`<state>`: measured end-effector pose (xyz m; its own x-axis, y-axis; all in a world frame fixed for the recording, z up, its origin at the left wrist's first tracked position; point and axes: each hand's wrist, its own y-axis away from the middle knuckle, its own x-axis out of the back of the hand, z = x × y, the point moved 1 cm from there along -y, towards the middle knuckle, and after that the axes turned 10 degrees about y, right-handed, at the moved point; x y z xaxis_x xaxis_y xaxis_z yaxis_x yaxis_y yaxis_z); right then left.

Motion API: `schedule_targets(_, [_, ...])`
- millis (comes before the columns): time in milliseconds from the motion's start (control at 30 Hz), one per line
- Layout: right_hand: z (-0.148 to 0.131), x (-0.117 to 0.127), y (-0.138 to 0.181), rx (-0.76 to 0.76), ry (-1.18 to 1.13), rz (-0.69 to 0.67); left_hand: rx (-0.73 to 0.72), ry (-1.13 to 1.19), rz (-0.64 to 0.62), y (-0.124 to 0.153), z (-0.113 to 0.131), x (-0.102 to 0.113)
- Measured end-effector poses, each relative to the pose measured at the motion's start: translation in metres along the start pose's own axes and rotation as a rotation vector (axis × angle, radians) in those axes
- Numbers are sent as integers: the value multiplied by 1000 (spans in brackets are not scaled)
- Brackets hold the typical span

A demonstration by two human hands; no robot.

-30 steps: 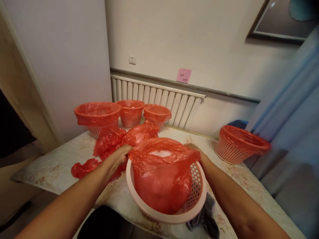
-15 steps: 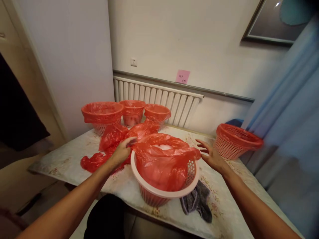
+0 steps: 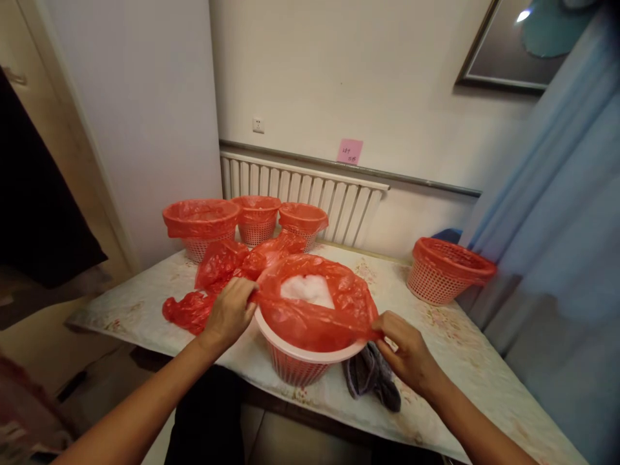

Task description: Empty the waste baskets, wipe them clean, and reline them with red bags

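A red plastic bag (image 3: 310,329) lines the white perforated basket (image 3: 301,369) in front of me, with something white (image 3: 308,289) showing inside it. My left hand (image 3: 231,311) is closed on the bag's edge at the basket's left side. At the right side, my right hand (image 3: 403,349) pinches the bag's edge and pulls it taut across the near part of the opening. The front of the basket's white rim is still bare below the film. A dark grey cloth item (image 3: 372,378), perhaps socks or a glove, lies beside the basket, under my right hand's side.
Crumpled red bags (image 3: 220,271) lie left of the basket. Behind them stand three bag-lined baskets (image 3: 201,223); another lined basket (image 3: 438,274) stands at right by the blue curtain (image 3: 533,258). All rest on a table with a floral cover (image 3: 460,361). A radiator (image 3: 334,200) is behind.
Both hands have closed on the bag's edge; the right was open and apart from it before. The bag's mouth is spread wider, showing more of the white contents.
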<state>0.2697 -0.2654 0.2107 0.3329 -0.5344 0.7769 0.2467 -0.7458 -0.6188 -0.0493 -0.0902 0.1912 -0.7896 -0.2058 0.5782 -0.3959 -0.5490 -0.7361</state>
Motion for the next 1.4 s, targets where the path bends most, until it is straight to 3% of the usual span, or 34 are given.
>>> schedule_targets(133, [-21,-9,25,74,-15,-8,-92,-78,159,24,6,-9])
schedule_targets(267, [-36,-22,40,93,19,0,-100,-110,213,47,4,-20])
schedule_targets(467, [-39,-56,47,87,102,19,-56,-11,61,73,0,-37])
schedule_targets(600, [-24,-86,54,31,63,-91,94,119,-46,80,-5,-53])
schedule_targets(667, [-12,-88,58,-64,4,-98,195,195,-62,83,-11,-58])
schedule_targets(733, [0,-77,61,-238,-8,32,322,253,14,85,-18,-57])
schedule_targets(800, [6,-57,60,-423,43,247,483,285,156,82,-19,-49])
schedule_targets(900, [1,-31,49,-507,115,417,626,343,333,68,-3,-33])
schedule_targets(1033, [-5,-37,23,-455,48,324,430,380,366,41,40,-25])
schedule_targets(1133, [8,-61,10,-457,-42,203,300,347,221,36,61,-34])
schedule_targets(1267, [27,-78,8,-435,-65,149,193,301,114,45,60,-50])
schedule_targets(1400, [9,-67,15,-244,73,111,179,292,109,49,51,-51])
